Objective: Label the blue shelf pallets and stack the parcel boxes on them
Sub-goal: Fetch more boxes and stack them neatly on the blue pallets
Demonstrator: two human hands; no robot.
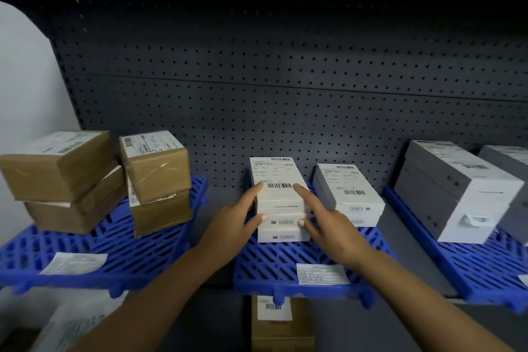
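Three blue pallets lie on a grey shelf. On the middle pallet point(274, 263) stands a stack of white parcel boxes point(278, 197). My left hand point(237, 217) presses its left side and my right hand point(328, 220) its right side, thumbs on the front face. A second white stack point(347, 194) stands just to the right on the same pallet. A paper label point(321, 274) sits on the middle pallet's front edge. The left pallet point(120, 254) bears brown cardboard parcels point(155, 168) and a label point(75, 263). The right pallet point(468, 263) holds grey-and-white boxes point(460, 191).
A dark pegboard wall point(285, 94) backs the shelf. Below the shelf edge a brown box with a barcode label point(281, 323) stands on a lower level. A white wall point(25, 80) is at the far left. Gaps of grey shelf separate the pallets.
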